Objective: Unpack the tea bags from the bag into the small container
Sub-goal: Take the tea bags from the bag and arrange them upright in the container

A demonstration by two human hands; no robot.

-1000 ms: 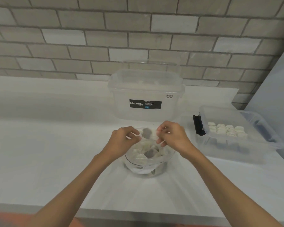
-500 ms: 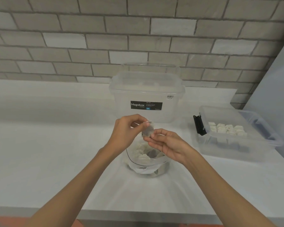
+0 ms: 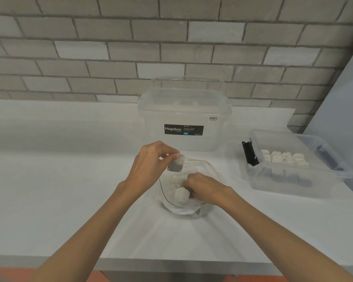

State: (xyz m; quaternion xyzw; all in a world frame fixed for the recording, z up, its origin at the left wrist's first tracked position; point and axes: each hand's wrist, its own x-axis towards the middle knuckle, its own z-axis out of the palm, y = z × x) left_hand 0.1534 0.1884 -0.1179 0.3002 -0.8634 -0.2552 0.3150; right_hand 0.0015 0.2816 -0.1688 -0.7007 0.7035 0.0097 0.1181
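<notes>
White tabletop [image 3: 49, 190]: left hand [image 3: 149, 163] pinches 1 light, papery tea bag [image 3: 176, 165] by its edge, right hand [image 3: 204, 189] with its grip curled round a 2nd tea bag [image 3: 180, 195] in the floppy bag [image 3: 183, 208].

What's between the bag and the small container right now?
Only bare white counter between the bag and the small container, as the head view shows.

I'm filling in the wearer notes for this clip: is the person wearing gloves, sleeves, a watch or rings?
No. The left hand and right hand are ungloved, and both forearms are uncovered down to the frame's edge. No sleeve, watch, bracelet or ring shows.
</notes>
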